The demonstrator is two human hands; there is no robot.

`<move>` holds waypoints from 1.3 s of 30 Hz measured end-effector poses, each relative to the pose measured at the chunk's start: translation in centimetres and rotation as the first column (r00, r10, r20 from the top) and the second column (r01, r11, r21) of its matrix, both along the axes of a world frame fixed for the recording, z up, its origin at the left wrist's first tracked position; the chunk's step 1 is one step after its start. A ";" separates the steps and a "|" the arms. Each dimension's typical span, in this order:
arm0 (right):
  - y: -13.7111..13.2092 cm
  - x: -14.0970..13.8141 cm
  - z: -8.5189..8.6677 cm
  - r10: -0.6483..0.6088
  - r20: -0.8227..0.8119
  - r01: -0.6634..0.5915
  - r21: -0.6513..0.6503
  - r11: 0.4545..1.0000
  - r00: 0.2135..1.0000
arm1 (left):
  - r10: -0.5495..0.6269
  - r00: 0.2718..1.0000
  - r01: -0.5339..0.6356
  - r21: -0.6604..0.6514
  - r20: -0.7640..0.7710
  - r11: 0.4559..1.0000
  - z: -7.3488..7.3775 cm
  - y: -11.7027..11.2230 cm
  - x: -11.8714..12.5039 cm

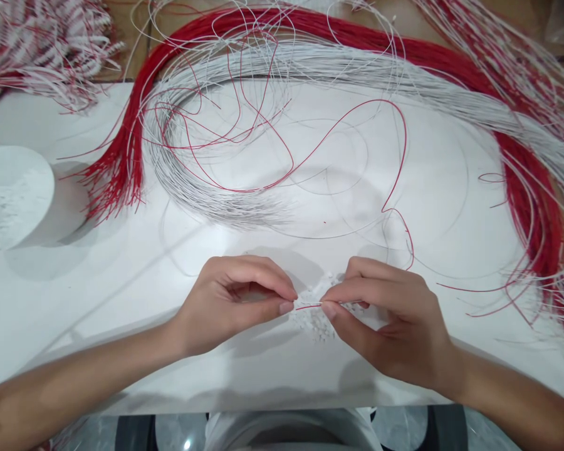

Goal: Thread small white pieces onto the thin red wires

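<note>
My left hand [235,300] and my right hand [385,319] meet near the front middle of a white table [98,282], fingertips almost touching. Between them runs the short end of a thin red wire [307,306]; my right thumb and forefinger pinch it, and the wire loops away up and to the right. My left thumb and forefinger are pinched at the wire's tip, on something too small to name. Under both hands lies a small heap of tiny white plastic pieces [316,321].
A thick bundle of red wires [122,156] and a bundle of white wires [207,200] arc across the back of the table. More red wires [536,207] hang down the right side. A pale round dish [9,194] sits at the left. Red-and-white wires [42,50] pile at the back left.
</note>
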State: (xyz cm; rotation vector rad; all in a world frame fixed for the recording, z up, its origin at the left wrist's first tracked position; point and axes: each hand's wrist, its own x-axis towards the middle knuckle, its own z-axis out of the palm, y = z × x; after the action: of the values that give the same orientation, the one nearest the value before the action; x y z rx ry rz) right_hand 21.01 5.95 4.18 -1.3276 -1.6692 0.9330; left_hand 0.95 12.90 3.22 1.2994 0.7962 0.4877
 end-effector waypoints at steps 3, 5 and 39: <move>0.0 0.0 0.0 -0.011 0.004 0.011 -0.050 0.999 1.000 | 0.009 1.000 -0.007 0.062 -0.026 0.998 0.0 -0.2 0.1; -0.1 0.0 -0.1 -0.014 0.000 0.013 -0.085 0.996 1.000 | 0.032 0.999 -0.028 0.097 -0.036 0.995 0.0 -0.4 0.2; 0.2 -0.4 0.3 -0.087 0.008 0.085 -0.309 0.947 0.996 | 0.151 0.988 -0.150 0.022 -0.024 0.988 0.0 -1.2 0.5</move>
State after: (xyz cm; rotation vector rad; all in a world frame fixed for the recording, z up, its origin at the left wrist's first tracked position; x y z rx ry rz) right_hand 20.58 6.19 4.47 -1.5886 -1.4893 1.1801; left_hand 1.43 11.68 3.19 1.2718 0.9177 0.6017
